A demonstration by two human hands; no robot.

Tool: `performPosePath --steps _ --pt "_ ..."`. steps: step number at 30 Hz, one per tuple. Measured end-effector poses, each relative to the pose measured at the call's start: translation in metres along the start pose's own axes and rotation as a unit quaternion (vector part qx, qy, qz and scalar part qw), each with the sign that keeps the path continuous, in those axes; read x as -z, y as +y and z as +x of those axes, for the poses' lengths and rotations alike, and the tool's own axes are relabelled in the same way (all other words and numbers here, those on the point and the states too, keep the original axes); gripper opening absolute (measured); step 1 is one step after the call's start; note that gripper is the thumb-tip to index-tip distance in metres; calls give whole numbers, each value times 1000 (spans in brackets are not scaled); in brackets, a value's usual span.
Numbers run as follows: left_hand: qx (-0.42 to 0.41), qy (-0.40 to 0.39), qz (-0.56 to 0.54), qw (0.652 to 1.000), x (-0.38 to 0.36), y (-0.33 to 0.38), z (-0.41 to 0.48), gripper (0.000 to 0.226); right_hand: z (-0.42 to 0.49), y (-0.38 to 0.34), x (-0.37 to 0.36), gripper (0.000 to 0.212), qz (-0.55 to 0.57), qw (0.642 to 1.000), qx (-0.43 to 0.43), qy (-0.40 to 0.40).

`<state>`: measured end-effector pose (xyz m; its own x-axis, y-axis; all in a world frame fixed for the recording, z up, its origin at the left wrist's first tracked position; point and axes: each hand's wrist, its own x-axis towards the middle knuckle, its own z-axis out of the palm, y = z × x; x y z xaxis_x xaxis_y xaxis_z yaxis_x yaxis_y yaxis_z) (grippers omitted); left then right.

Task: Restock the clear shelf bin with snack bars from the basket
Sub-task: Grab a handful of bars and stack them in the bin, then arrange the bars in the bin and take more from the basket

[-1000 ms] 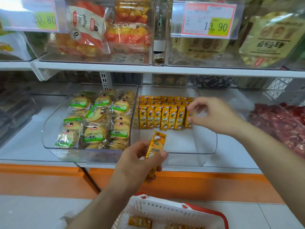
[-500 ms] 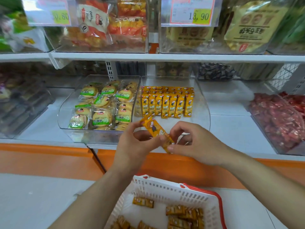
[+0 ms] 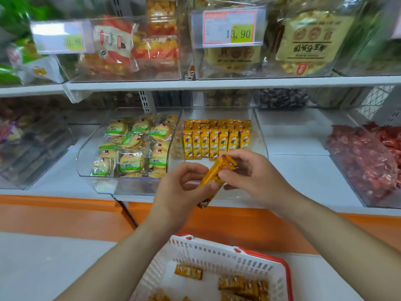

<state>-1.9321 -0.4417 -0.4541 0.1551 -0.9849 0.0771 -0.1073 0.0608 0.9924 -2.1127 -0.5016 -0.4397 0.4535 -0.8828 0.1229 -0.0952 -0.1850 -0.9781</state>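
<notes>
Head view: left hand [image 3: 184, 187] and right hand [image 3: 249, 174] both pinch one snack bar [image 3: 213, 174] before the clear bin [image 3: 259, 135], probably to straighten it.

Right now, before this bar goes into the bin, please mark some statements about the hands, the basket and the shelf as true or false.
1. The left hand and the right hand both hold one yellow-wrapped snack bar. True.
2. The white slotted plastic basket is empty. False: loose yellow bars lie in it.
3. Stocked yellow bars stand upright in rows in the clear plastic shelf bin. True.
4. Green-labelled round biscuits fill the bin on its right. False: they are on its left.
</notes>
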Motion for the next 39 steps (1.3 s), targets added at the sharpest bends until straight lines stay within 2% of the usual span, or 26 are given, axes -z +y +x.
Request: performPosePath --steps 2,4,8,10,13,15,17,23,32,35,39 --pt "-10 -27 9 1000 -4 7 8 42 2 0 12 29 -11 1000 18 7" --pt "-25 -53 33 998 -9 13 23 40 5 -1 29 32 -21 998 39 50" --pt "-47 -39 198 978 -17 5 77 31 18 12 69 30 -36 981 61 181" --pt "-56 -34 311 948 -23 -9 109 36 29 24 86 30 -56 967 68 239" --pt "-128 -45 481 866 -36 -32 157 57 54 37 102 31 -105 949 86 284" --pt "-169 -37 537 826 -47 -44 184 63 76 42 110 28 -143 942 88 291" --pt "-193 -25 561 805 -58 -52 206 61 100 47 118 26 -164 938 89 291" --pt "-198 4 558 806 -57 -73 238 48 151 63 125 29 -219 930 111 275" --pt "-189 29 493 849 -52 -83 240 41 176 69 121 30 -266 932 77 233" --pt "-189 33 491 850 -53 -84 240 43 180 65 124 33 -330 917 72 212" --pt "-195 36 496 845 -55 -84 238 48 182 54 129 33 -443 879 65 161"
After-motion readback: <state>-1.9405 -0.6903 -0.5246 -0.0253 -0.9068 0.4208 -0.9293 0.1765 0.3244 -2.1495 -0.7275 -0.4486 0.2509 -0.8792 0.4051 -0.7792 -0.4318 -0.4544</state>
